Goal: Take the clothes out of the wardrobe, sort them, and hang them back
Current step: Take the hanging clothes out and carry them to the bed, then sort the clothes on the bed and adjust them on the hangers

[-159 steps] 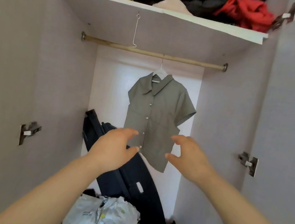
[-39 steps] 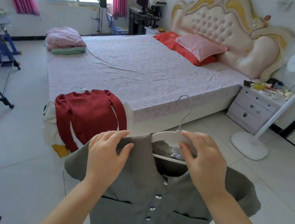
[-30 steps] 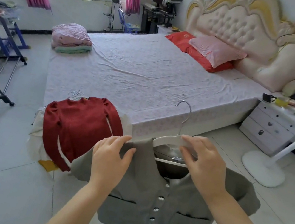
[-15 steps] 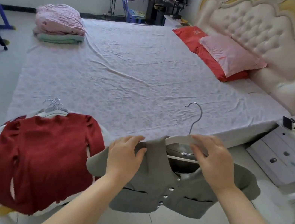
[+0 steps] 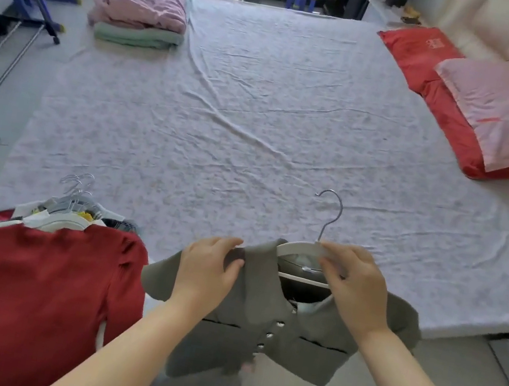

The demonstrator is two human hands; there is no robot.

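We see the left hand [image 5: 208, 273] pinching the shoulder of the grey shirt [image 5: 256, 329], with the fingers curled tight on the cloth. The right hand [image 5: 355, 289] holds the white hanger [image 5: 299, 251] near its hook, fingers bent round it. The shirt sits on the hanger, up in the air at the near edge of the bed [image 5: 258, 125], just beside the red sweater [image 5: 25, 288] on a pile of clothes. Half a second ago the bed looked farther off; now it fills most of the view. Both hands keep the same hold
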